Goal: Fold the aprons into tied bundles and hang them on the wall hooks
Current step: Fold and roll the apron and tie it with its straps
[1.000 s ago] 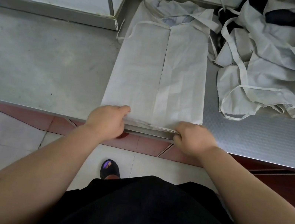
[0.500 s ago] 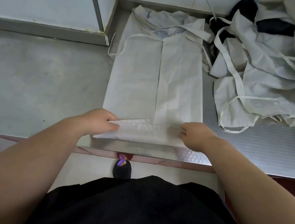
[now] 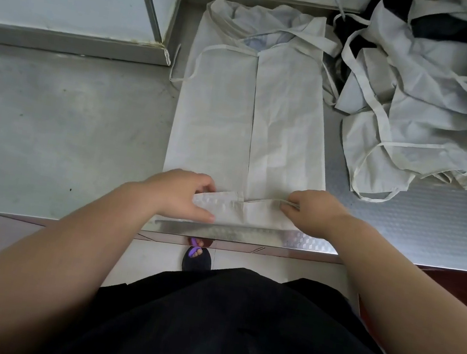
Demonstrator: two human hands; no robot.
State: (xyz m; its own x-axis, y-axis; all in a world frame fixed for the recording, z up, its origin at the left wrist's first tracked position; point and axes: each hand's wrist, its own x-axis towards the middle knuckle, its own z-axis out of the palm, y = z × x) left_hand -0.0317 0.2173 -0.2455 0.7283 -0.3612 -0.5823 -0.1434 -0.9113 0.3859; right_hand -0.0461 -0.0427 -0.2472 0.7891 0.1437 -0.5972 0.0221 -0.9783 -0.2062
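Left hand: curled on the left end of the apron's turned-up hem, fingers over the far edge of the fold and thumb along its near side, pinching the cloth.
Right hand: closed on the right end of the same fold, thumb and fingers nipping the top edge of the doubled cloth.
Apron: pale, folded lengthwise into a long narrow panel with a seam line down its middle. It lies flat on the worktop, running from the back edge to just short of the front edge. Its bottom strip is folded up over itself between the two hands.
Tie: a thin strap loops out from the apron's left side near the back edge and lies on the worktop.
Pile of aprons: crumpled pale cloth with loose straps, heaped in the back right corner, just beside the flat apron, with something dark among it.
Person: bare forearms reach in from the front edge; dark clothing fills the bottom of the view.
Sandalled foot: on the pale floor below the front edge.
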